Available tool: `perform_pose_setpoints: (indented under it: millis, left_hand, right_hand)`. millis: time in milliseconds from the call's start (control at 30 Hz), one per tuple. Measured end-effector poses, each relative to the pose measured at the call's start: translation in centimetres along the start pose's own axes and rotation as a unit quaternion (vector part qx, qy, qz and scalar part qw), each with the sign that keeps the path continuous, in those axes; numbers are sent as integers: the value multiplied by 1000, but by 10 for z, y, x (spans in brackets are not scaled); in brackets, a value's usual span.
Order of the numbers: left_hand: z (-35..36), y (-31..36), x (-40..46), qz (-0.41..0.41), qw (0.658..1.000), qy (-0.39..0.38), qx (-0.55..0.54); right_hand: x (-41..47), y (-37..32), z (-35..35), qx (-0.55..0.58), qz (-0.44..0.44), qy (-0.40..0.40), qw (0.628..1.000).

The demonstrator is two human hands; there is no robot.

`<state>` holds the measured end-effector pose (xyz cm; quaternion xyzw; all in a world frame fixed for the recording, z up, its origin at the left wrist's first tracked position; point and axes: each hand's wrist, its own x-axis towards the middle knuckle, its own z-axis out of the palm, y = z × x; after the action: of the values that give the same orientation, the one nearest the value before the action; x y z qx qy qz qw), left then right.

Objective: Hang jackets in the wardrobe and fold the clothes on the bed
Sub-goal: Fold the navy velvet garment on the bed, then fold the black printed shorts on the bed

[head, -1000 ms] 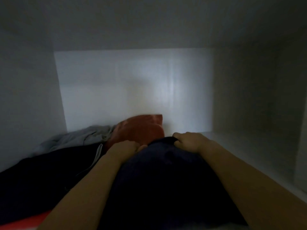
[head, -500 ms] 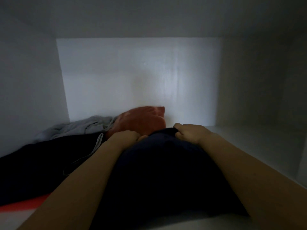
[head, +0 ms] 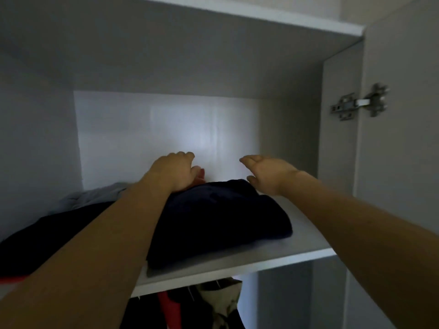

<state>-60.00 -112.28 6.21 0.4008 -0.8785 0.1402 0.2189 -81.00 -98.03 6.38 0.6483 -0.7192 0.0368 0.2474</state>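
Observation:
A folded dark navy garment (head: 221, 222) lies on the white wardrobe shelf (head: 249, 264), close to its front edge. My left hand (head: 174, 170) hovers over the garment's far left corner, fingers loosely curled and holding nothing, its heel just touching the cloth. My right hand (head: 268, 174) is raised above the far right corner, fingers straight, palm turned inward, clear of the cloth. Jackets (head: 213, 302) hang in the dim space below the shelf.
Left of the navy garment lie a black garment (head: 59, 231), a grey one (head: 95, 195) behind it and a red strip (head: 11, 279) at the shelf's front. The wardrobe door (head: 403, 174) stands open at the right, with a metal hinge (head: 358, 103).
Both hands have let go of the navy garment's far edge and lifted off it. The view has pulled back out of the shelf, so its front edge and the door now show.

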Motion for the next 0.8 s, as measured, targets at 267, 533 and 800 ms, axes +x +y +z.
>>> perform_pose_setpoints:
  millis: [267,533,800]
  left_hand:
    - [-16,76,-69,149,984,86,-36]
    - [-67,204,-168,276,950,78,-121]
    - [-154,334,-306,364,912,90,-165]
  right_hand:
    - [-138,-13,-40,42,140,-26,989]
    - [-324,-29,-107,42,306,-35,951]
    - [-544,-51,-195,27,429,-25,903]
